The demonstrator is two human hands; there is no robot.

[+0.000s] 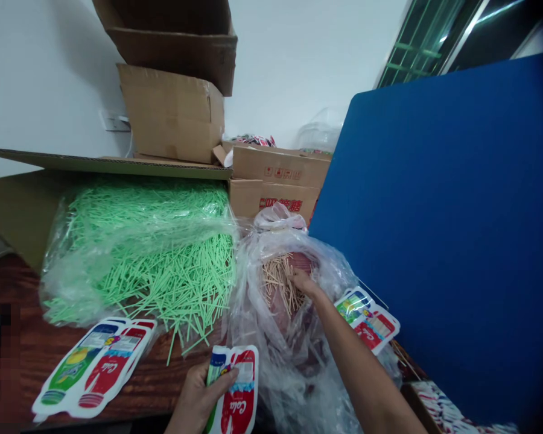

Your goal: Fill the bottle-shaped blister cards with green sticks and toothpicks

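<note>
My left hand [203, 395] is closed around a bottle-shaped printed pouch [239, 389] at the bottom centre, its thumb across the front. The pouch has a red side marked "Cola" and a green side. My right hand [302, 282] reaches into a clear plastic bag [248, 301] with its fingers closed at thin brown sticks [278, 274]; the fingertips are partly hidden. More pouches of this kind [95, 371] lie stacked on the table at left. Another few pouches [371, 322] rest beyond my right forearm.
Bright green sticks [194, 271] spill from a plastic-lined cardboard box [18, 202] onto the dark wooden table [163, 395]. Other cardboard boxes [172, 114] are stacked behind. A large blue panel [434, 211] slants along the right side. Printed wrappers [447, 410] sit at lower right.
</note>
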